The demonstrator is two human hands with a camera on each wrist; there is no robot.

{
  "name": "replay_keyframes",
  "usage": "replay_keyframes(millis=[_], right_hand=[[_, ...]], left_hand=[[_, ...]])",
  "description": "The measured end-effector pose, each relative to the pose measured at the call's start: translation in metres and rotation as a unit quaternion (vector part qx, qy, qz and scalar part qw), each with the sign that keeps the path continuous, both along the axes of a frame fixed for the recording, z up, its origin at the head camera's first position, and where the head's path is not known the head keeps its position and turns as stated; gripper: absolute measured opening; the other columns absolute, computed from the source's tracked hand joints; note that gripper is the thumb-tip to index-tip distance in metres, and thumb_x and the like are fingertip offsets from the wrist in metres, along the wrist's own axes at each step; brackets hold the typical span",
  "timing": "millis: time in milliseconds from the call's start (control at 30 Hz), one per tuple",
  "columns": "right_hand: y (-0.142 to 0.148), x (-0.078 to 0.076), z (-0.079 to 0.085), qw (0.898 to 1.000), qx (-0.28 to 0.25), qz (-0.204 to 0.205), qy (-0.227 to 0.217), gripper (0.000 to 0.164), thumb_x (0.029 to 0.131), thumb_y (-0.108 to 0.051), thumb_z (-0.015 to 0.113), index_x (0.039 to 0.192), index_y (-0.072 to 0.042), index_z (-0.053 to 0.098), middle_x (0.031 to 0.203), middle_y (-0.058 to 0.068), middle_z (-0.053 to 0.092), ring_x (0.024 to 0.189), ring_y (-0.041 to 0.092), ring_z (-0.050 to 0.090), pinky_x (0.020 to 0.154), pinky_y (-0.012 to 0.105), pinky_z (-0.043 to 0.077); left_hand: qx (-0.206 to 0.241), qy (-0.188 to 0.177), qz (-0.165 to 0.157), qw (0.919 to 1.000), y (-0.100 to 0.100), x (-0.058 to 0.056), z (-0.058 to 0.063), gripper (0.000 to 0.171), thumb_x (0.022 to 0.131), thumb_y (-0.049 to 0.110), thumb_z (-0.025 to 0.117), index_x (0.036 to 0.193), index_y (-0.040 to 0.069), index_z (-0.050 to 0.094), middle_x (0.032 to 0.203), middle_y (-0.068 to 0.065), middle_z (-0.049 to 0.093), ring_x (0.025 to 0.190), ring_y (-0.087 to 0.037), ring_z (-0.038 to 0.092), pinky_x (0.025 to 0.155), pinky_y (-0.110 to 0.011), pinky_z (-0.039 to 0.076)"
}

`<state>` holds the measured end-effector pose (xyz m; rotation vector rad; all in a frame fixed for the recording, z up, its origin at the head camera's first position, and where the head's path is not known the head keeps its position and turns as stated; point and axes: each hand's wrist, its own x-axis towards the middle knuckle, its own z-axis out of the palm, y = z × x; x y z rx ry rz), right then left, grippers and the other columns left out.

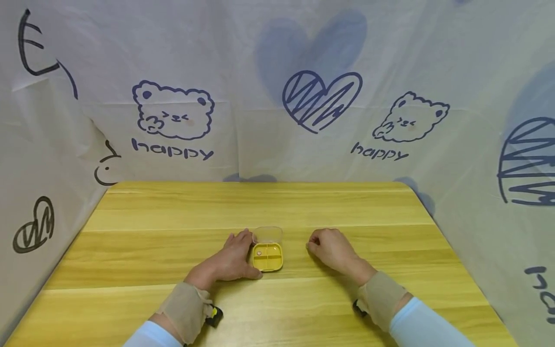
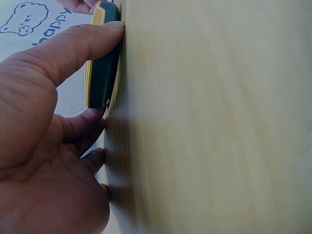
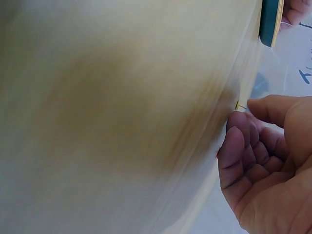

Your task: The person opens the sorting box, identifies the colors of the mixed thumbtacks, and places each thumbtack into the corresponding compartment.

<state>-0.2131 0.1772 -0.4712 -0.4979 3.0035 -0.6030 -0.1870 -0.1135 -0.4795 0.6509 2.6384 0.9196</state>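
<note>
A small yellow four-compartment case (image 1: 274,263) lies on the table, its clear lid (image 1: 268,234) swung back. One tiny round pinkish-white piece (image 1: 259,253) is in the far-left compartment. My left hand (image 1: 231,259) grips the case from the left, thumb at the near edge and fingers by the lid side. In the left wrist view the case's side (image 2: 104,73) looks dark green. To the right of the case, my right hand (image 1: 335,249) is curled low over the table. At its thumb and index tips is a tiny yellow piece (image 3: 237,104) with a thin stem.
A speck of red (image 3: 218,153) shows behind the right hand's fingers. The wood-grain table (image 1: 173,207) ends at white cloth (image 1: 247,135) with printed hearts and bears, hanging along the back and sides.
</note>
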Motion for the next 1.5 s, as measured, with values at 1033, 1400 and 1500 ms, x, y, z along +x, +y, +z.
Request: replay_keyframes(millis=[1033, 1400, 1500], right_hand=[[0.002, 0.006, 0.016, 0.938, -0.309, -0.096, -0.122, 0.021, 0.093, -0.020, 0.055, 0.090, -0.002, 0.066, 0.069, 0.026, 0.061, 0.045, 0.018, 0.042, 0.041, 0.025, 0.031], [-0.005, 0.011, 0.005, 0.834, -0.494, -0.152, -0.191, 0.020, 0.091, -0.014, 0.060, 0.087, 0.006, 0.059, 0.066, 0.005, 0.052, 0.053, 0.014, 0.048, 0.045, 0.023, 0.043], [-0.009, 0.013, 0.006, 0.791, -0.551, -0.160, -0.215, 0.018, 0.090, -0.013, 0.061, 0.077, -0.001, 0.056, 0.064, 0.003, 0.051, 0.052, 0.013, 0.045, 0.044, 0.023, 0.040]], left_hand=[[0.002, 0.004, -0.002, 1.0000, 0.001, 0.000, 0.002, 0.070, 0.071, 0.036, 0.082, 0.122, 0.005, 0.045, 0.145, -0.020, 0.036, 0.144, -0.033, 0.016, 0.119, -0.055, 0.001], [0.010, 0.012, -0.007, 0.9998, 0.001, 0.000, 0.001, 0.071, 0.071, 0.035, 0.082, 0.123, 0.004, 0.045, 0.138, -0.015, 0.041, 0.143, -0.034, 0.018, 0.118, -0.057, 0.002], [0.010, 0.015, -0.008, 0.9998, 0.001, -0.001, -0.001, 0.070, 0.071, 0.036, 0.082, 0.122, 0.004, 0.045, 0.136, -0.014, 0.042, 0.143, -0.034, 0.020, 0.118, -0.057, 0.002]])
